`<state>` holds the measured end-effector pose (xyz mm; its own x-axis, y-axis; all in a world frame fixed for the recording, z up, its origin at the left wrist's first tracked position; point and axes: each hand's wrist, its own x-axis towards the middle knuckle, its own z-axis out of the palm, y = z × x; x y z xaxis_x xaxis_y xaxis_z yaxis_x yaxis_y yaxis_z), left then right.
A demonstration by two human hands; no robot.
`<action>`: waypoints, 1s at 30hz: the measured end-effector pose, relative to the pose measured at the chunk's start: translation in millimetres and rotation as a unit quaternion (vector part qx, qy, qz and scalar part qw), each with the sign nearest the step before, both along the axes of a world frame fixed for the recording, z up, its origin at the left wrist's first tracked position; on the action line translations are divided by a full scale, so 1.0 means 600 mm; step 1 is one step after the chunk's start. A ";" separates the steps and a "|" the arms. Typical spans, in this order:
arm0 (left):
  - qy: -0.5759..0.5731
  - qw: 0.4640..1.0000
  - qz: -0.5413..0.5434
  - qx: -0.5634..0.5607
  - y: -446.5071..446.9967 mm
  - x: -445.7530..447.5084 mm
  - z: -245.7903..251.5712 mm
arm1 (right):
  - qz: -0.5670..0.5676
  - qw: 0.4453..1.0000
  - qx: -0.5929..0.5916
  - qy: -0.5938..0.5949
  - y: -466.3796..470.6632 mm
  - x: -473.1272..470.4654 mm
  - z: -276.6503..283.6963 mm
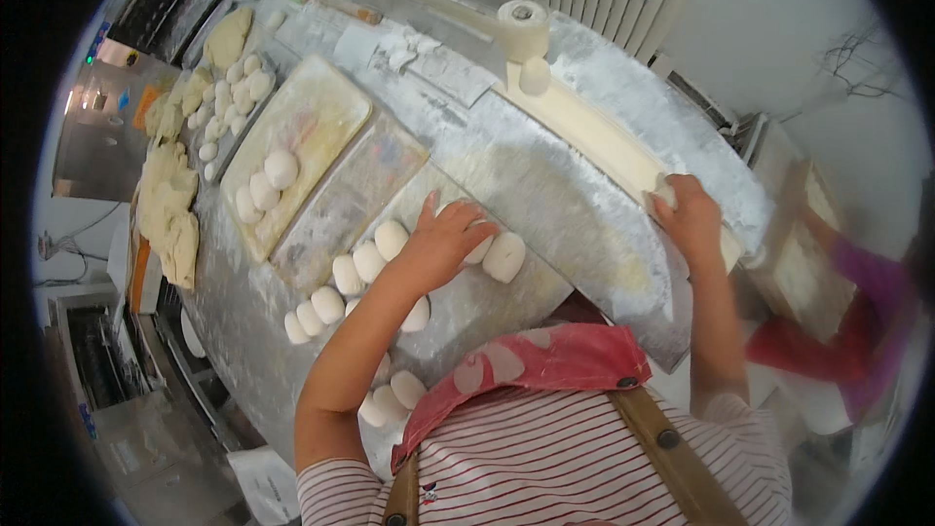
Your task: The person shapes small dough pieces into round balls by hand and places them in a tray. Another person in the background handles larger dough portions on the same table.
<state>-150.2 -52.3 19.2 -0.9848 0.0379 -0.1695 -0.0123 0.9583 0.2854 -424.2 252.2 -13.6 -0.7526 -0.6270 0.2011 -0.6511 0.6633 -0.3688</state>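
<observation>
A row of rounded white dough pieces (369, 261) runs beneath my left hand (447, 245). The fingers are spread over that row and touch it; the palm hides whether they grip a piece. Close to my thumb, the last dough piece (504, 257) lies at the row's right end. My right hand (687, 215) is at the near end of a long flat dough strip (599, 131), its thumb and fingers closed on a small pale dough piece (663, 191). At the strip's far end stands a thick dough roll (523, 29).
A floured metal table (256, 329) carries more dough pieces (391, 398) near my apron. Left are a yellowish board (321, 109) with several dough balls, a filled tray (234, 95) and a large dough mass (168, 212). Another person's purple sleeve (869, 270) shows at right.
</observation>
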 end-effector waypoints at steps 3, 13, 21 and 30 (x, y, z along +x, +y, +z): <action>-0.023 0.989 0.034 0.139 -0.029 -0.040 0.042 | 0.001 1.000 0.022 -0.017 -0.020 0.009 0.001; 0.194 0.961 0.188 0.054 -0.057 -0.022 0.090 | 0.065 0.994 0.068 -0.063 -0.085 -0.024 0.038; -0.033 0.998 -0.024 -0.038 0.068 -0.033 0.000 | 0.117 0.993 0.023 0.007 -0.129 -0.038 0.007; 0.006 0.995 0.075 0.059 -0.024 -0.025 -0.024 | 0.413 0.883 -0.036 -0.218 -0.214 0.105 0.030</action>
